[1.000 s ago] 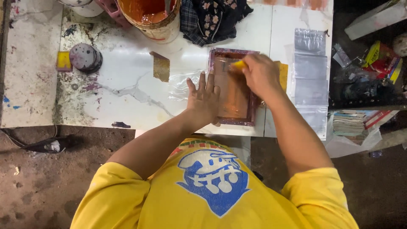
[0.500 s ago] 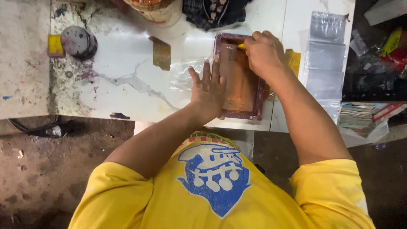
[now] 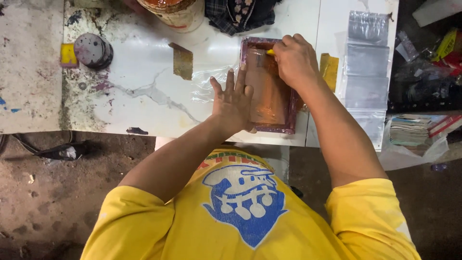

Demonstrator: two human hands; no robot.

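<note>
A small wooden-framed printing screen (image 3: 290, 108) with an orange-stained mesh lies on the white marble-pattern table (image 3: 144, 72). My left hand (image 3: 234, 102) lies flat with fingers spread on the frame's left edge, over a clear plastic bag (image 3: 208, 84) under the screen. My right hand (image 3: 294, 58) is closed on a yellow squeegee (image 3: 271, 52) at the far end of the mesh; most of the squeegee is hidden by my fingers.
A bucket of orange ink (image 3: 174, 12) and a dark patterned cloth (image 3: 239, 12) stand at the far edge. A round grey weight (image 3: 92, 49) and a yellow sponge (image 3: 68, 54) sit far left. Several clear plastic bags (image 3: 364, 72) lie in a row at right, beside a yellow piece (image 3: 329, 70). Stacked papers (image 3: 409, 130) are beyond.
My right hand with the squeegee has moved from the screen's right edge to its far end. The left hand has stayed pressed on the frame. The camera view has shifted slightly.
</note>
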